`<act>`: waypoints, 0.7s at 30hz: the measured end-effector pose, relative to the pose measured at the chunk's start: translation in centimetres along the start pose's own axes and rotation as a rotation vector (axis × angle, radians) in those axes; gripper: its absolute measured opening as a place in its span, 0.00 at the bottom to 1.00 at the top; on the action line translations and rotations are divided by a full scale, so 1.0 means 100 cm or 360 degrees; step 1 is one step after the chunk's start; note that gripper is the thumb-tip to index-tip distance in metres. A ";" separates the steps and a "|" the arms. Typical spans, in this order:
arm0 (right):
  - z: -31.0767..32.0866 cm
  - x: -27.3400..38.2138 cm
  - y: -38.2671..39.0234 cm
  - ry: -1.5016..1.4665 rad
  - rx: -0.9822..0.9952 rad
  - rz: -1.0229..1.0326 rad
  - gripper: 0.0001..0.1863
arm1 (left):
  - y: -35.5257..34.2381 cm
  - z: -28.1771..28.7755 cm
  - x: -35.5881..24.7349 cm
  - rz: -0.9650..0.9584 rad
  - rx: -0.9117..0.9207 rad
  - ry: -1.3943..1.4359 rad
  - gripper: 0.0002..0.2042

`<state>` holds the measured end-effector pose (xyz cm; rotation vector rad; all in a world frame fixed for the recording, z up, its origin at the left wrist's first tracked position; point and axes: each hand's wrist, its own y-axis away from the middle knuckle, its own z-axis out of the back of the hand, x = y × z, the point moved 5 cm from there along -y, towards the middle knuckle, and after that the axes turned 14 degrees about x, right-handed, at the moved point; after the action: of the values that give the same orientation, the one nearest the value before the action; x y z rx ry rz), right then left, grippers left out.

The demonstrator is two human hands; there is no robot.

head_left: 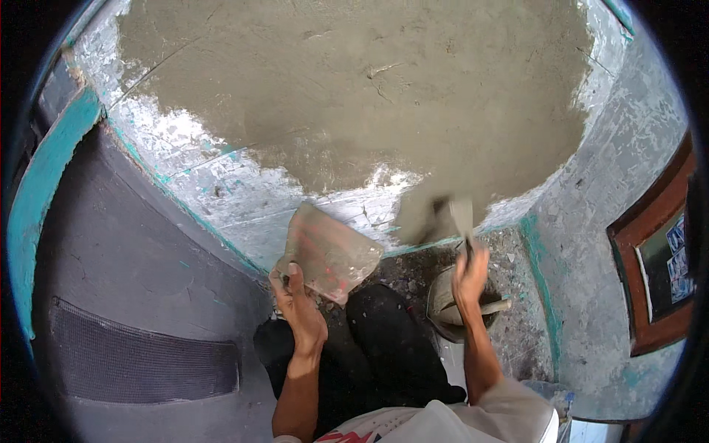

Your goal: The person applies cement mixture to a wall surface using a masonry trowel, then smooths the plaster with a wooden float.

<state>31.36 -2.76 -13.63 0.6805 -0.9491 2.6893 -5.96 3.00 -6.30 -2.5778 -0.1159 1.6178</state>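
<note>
Over on the far left, a teal strip point(37, 184) curves along the rim, with a dark mesh panel point(148, 354) set low in the grey surface point(170, 244) beside it. Moving in, here's the left hand point(299, 306), and it's a pinch: the thumb lies on the near left edge of a flat board point(336, 251), the other fingers bent around that edge and partly hidden below. That board, smeared with grey and showing reddish patches, sits tilted just in front of the wall's pale lower band point(240, 184). Above, the wide spread of grey-brown mortar point(384, 96) fills the middle of the view, its ragged border running down to the right. Below, 2 knees in black trousers point(384, 340) are bent between the forearms. Now to the right hand point(473, 277): fingers closed together around the dark handle point(464, 257) of a flat-bladed tool point(461, 218), wrapped firmly, though blur hides the exact fingertips. The blade stands up at the mortar's lower edge; whether it's touching, I cannot tell. Right under that hand, a bucket point(445, 292) sits on the littered floor point(517, 332), with 1 pale stick-like handle point(496, 306) slanting across its mouth. Farther right, a grey mottled wall point(583, 273) carries a teal stripe point(543, 288), and a brown frame point(628, 251) closes out that side.
</note>
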 end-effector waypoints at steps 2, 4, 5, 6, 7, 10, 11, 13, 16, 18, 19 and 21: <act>0.016 -0.051 0.078 0.0229 0.0417 -0.0342 0.22 | 0.000 -0.009 0.002 0.0034 0.0060 0.0075 0.21; 0.030 -0.084 0.132 0.0471 0.0684 -0.0526 0.21 | 0.002 -0.021 0.007 0.0136 0.0096 0.0180 0.19; 0.031 -0.093 0.142 0.0543 0.0821 -0.0495 0.21 | 0.002 -0.032 0.010 0.0146 0.0178 0.0240 0.19; 0.034 -0.098 0.153 0.0663 0.1030 -0.0575 0.22 | 0.013 -0.042 0.013 0.0149 0.0281 0.0296 0.19; 0.035 -0.097 0.152 0.0858 0.1216 -0.0625 0.27 | 0.022 -0.050 0.017 0.0194 0.0243 0.0301 0.19; 0.052 -0.037 0.109 0.0233 0.0827 -0.0204 0.40 | 0.032 -0.089 0.031 0.0312 0.0334 0.0480 0.19; 0.050 -0.013 0.092 -0.0420 0.0850 -0.0250 0.42 | 0.036 -0.101 0.034 0.0353 0.0356 0.0540 0.19; 0.051 0.049 0.063 -0.1344 0.0877 -0.0107 0.48 | 0.047 -0.125 0.041 0.0406 0.0405 0.0660 0.18; 0.044 0.132 0.030 -0.2055 0.0580 -0.0054 0.31 | 0.054 -0.153 0.051 0.0550 0.0415 0.0649 0.16; 0.043 0.146 0.004 -0.2089 0.0462 -0.0355 0.19 | 0.056 -0.166 0.049 0.0519 0.0438 0.0740 0.15; 0.048 0.149 -0.008 -0.2088 0.0208 -0.0444 0.15 | 0.054 -0.169 0.045 0.0445 0.0528 0.0681 0.17; 0.060 0.156 -0.038 -0.1886 0.0189 -0.0349 0.15 | 0.048 -0.165 0.041 0.0475 0.0569 0.0631 0.18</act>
<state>21.19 -3.01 0.09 2.3332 -0.7857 1.9902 10.70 -1.98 -3.39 -2.6441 0.5562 1.0343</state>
